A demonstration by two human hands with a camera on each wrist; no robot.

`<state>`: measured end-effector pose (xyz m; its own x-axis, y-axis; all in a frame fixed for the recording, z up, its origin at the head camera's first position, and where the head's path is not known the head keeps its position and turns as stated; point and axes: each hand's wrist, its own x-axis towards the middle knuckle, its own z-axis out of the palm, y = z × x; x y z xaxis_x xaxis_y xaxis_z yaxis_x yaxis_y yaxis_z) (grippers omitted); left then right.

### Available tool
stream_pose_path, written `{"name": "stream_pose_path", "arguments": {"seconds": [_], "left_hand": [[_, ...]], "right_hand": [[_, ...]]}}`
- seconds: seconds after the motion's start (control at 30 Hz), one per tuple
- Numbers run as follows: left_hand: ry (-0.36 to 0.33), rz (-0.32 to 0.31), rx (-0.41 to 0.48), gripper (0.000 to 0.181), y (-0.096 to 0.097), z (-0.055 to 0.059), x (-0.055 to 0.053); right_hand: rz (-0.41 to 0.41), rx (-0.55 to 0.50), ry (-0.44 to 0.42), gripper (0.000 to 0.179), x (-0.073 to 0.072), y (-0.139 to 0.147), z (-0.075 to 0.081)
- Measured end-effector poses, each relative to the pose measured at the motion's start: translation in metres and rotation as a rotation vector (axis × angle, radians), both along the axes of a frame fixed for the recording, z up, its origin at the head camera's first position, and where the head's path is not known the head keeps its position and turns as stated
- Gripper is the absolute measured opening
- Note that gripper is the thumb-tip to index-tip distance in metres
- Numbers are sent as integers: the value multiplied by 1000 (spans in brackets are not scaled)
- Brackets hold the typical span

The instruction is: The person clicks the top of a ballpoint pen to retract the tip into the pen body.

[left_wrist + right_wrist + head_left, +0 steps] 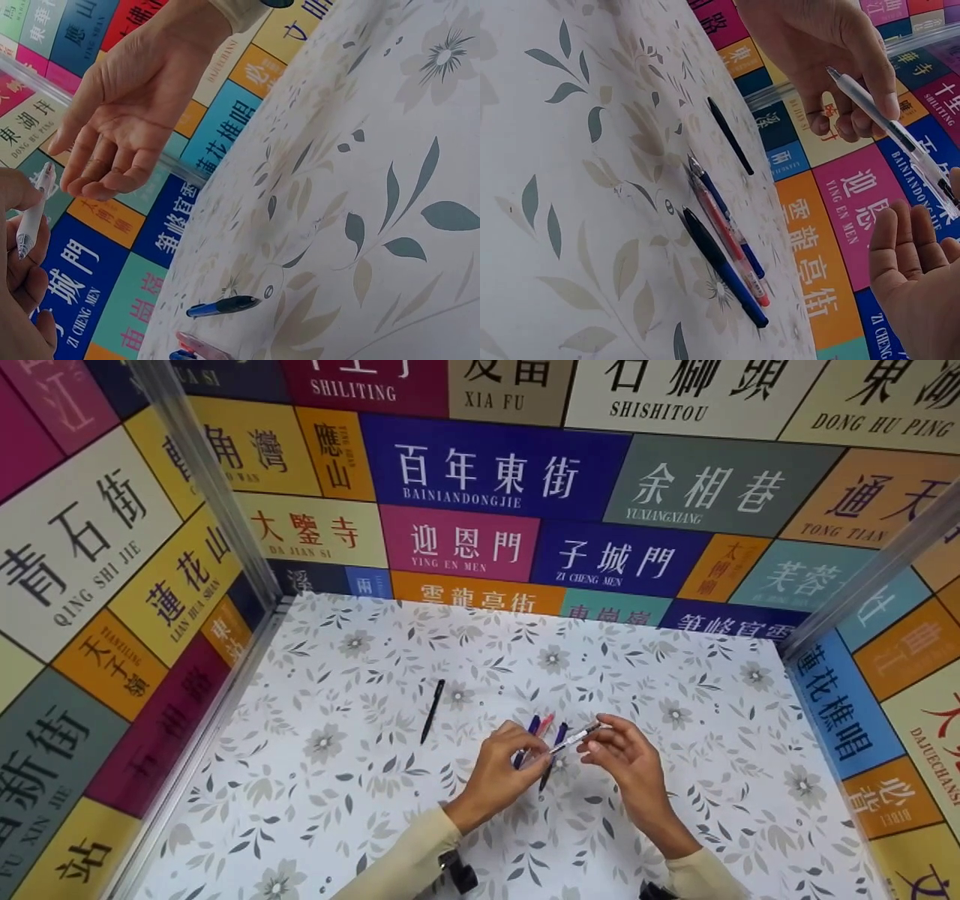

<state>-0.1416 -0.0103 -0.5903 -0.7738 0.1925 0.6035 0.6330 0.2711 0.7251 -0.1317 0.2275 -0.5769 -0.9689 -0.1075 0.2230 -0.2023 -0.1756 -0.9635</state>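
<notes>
Over a smooth white tabletop (360,825) printed with grey leaves and flowers, the left hand (502,757) pinches a slim translucent pen (568,740) between thumb and fingers, holding it aslant above the surface. The right hand (626,754) is at the pen's other end with its fingers loosely bent and its palm unfilled; whether a fingertip actually touches the barrel is hard to make out.

Five pens show altogether: one held, four lying down. Three lie side by side just beyond and below the hands: a blue pen (714,187) with a metallic conical tip, a clear-barrelled red pen (731,240), and a darker pen (724,266), glossy blue at one end and black at the other. A single straight black pen (432,711) lies apart, off to the left.

Both arms wear cream sleeves (412,847). Behind stand flat, rectangular panels (495,469) in many colours, lettered with Chinese characters, with see-through posts (202,472) at the corners.

From the head, the trio is partly covered by the left hand; the right wrist view lays all three bare. Only the left wrist view shows the right palm turned fully to the camera.
</notes>
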Motion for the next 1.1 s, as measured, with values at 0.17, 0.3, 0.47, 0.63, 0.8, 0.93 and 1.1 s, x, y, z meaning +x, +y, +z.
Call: {"name": "stream_pose_path", "arguments": {"seconds": [0.17,0.3,0.47,0.63,0.8,0.93,1.1], "left_hand": [[8,-7,12,11,2,3,2],[-2,-14,-2,9,3,5,4],[-19,-23,0,7,3,6,6],[-33,-36,16,6,4,6,8],[-37,-41,22,4,5,6,9],[-52,-43,25,3,6,6,10],[-72,-64,30,3,7,6,11]], "right_hand": [[26,-3,26,43,-3,-2,3],[30,-6,32,44,-4,-3,5],[25,-16,44,45,-4,-4,6],[8,-9,60,46,-5,-6,9],[-5,12,63,48,-6,-7,11],[-11,34,67,50,-6,-7,13],[-2,37,83,50,-6,-7,17]]}}
